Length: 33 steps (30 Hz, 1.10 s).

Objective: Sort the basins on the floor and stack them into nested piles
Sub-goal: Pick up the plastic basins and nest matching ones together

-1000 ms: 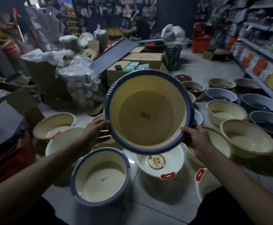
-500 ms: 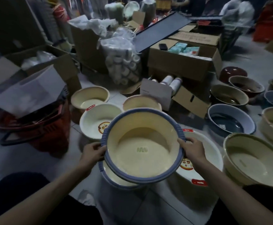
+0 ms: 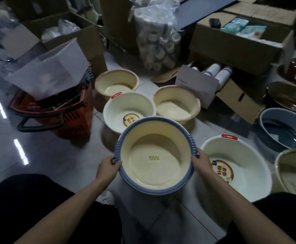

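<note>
A cream basin with a blue rim [image 3: 155, 155] sits nested in a matching blue-rimmed basin on the floor in front of me; only a sliver of the lower rim shows. My left hand [image 3: 107, 169] grips its left rim and my right hand [image 3: 201, 163] grips its right rim. Behind it stand a white basin with a red tab [image 3: 128, 110] and two cream basins with tan rims [image 3: 116, 81] [image 3: 176, 102]. A larger white basin with a round sticker [image 3: 235, 166] lies to the right.
A red shopping basket [image 3: 55, 110] with white sheets stands at the left. Cardboard boxes [image 3: 238, 39] and a bag of rolls [image 3: 158, 37] line the back. More basins, dark blue [image 3: 283, 129] and olive [image 3: 293, 171], fill the right side. My knees frame the bottom corners.
The blue-rimmed basin came down from chest height, tilted toward me, and now sits inside the matching basin on the floor. Both hands stayed on its rim. My view tipped downward.
</note>
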Tool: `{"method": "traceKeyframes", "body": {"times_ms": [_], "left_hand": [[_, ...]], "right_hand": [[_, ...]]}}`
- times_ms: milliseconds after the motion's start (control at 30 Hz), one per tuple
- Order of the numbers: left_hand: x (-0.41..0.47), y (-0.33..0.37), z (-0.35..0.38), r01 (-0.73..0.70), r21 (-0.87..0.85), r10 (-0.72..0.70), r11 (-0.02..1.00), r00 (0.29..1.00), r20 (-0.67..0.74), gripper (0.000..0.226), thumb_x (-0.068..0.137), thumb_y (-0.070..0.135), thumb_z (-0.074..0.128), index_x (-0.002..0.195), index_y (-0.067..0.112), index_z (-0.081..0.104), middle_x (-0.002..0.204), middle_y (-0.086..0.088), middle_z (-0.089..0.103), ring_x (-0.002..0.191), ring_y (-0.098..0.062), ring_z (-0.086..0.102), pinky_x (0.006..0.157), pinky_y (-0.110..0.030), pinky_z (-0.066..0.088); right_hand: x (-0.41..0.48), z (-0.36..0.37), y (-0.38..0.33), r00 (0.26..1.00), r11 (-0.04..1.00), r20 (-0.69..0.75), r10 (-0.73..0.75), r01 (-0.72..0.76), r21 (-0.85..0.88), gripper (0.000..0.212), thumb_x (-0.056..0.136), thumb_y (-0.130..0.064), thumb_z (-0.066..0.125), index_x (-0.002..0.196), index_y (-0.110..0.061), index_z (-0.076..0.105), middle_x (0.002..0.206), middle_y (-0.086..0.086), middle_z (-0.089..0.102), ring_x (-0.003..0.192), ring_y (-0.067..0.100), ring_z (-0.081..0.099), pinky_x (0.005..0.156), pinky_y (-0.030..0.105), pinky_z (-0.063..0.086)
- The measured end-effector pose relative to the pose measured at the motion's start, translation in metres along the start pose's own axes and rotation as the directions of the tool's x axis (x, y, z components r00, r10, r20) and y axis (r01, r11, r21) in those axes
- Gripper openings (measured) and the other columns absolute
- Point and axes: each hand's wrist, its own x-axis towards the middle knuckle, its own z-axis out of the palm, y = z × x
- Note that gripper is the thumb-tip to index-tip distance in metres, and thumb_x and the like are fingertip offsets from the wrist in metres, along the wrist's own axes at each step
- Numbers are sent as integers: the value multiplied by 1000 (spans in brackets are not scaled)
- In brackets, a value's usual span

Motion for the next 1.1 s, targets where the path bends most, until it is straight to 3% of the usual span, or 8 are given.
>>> {"method": "traceKeyframes", "body": {"times_ms": [167, 267, 433, 633, 767, 867, 967, 1100], "left_hand": [[-8, -12, 8, 70, 134, -100, 988, 968, 230, 68, 72, 35, 84, 134, 25, 58, 104, -7, 72, 92, -21, 68, 75, -31, 53], [-15, -13, 26, 72, 161, -116, 984, 951, 285, 51, 88, 28, 77, 133, 20, 56, 106, -9, 67, 92, -23, 66, 62, -27, 46], [-19, -26, 51, 323, 89, -331, 942, 856, 397, 53, 90, 52, 67, 131, 24, 47, 117, -13, 63, 100, -33, 69, 76, -36, 57], [-6, -37, 67, 443, 65, -421, 894, 783, 459, 24, 88, 27, 68, 104, 14, 56, 76, -6, 50, 52, -16, 44, 50, -24, 35], [3, -30, 71, 526, 9, -489, 851, 785, 381, 10, 88, 12, 66, 88, 10, 56, 74, -10, 55, 63, -22, 53, 57, -28, 44], [4, -36, 70, 565, -30, -517, 825, 774, 364, 17, 88, 15, 69, 96, 3, 60, 84, -11, 63, 67, -23, 63, 58, -29, 50], [-4, -35, 66, 564, -95, -499, 820, 787, 364, 25, 86, 16, 72, 102, 0, 61, 82, -13, 64, 70, -26, 70, 57, -32, 56], [-17, -33, 52, 579, -186, -477, 794, 783, 399, 27, 83, 6, 61, 110, 5, 63, 66, -7, 61, 61, -21, 63, 65, -37, 62]], "right_hand": [[-1, 15, 28, 992, 964, 92, 81, -54, -260, 9, 99, -27, 53, 108, -27, 54, 100, 3, 61, 93, 24, 58, 82, 34, 42], [2, 26, 49, 975, 951, 130, 178, -137, -276, 16, 88, -25, 61, 99, -13, 60, 93, 12, 64, 87, 32, 64, 76, 44, 55], [-9, 43, 55, 853, 874, 192, 485, -480, -74, 21, 90, -5, 65, 103, -15, 52, 92, 11, 58, 86, 30, 59, 85, 54, 58], [-4, 62, 76, 732, 738, 225, 643, -671, 75, 24, 94, -6, 66, 114, -4, 53, 98, 16, 61, 96, 35, 63, 98, 59, 52], [-6, 67, 82, 676, 673, 309, 668, -727, 134, 18, 93, -10, 71, 101, -1, 58, 76, 16, 66, 67, 29, 62, 71, 44, 57], [-10, 66, 80, 661, 657, 334, 672, -740, 144, 21, 88, 1, 71, 104, 3, 58, 88, 21, 65, 81, 36, 63, 81, 49, 57], [-15, 71, 66, 688, 652, 286, 668, -725, 221, 22, 85, 14, 58, 104, 4, 54, 88, 22, 60, 76, 36, 60, 64, 45, 55], [6, 94, 87, 751, 675, 183, 635, -654, 341, 62, 53, 6, 57, 114, 2, 54, 92, 24, 61, 71, 36, 63, 58, 41, 54]]}}
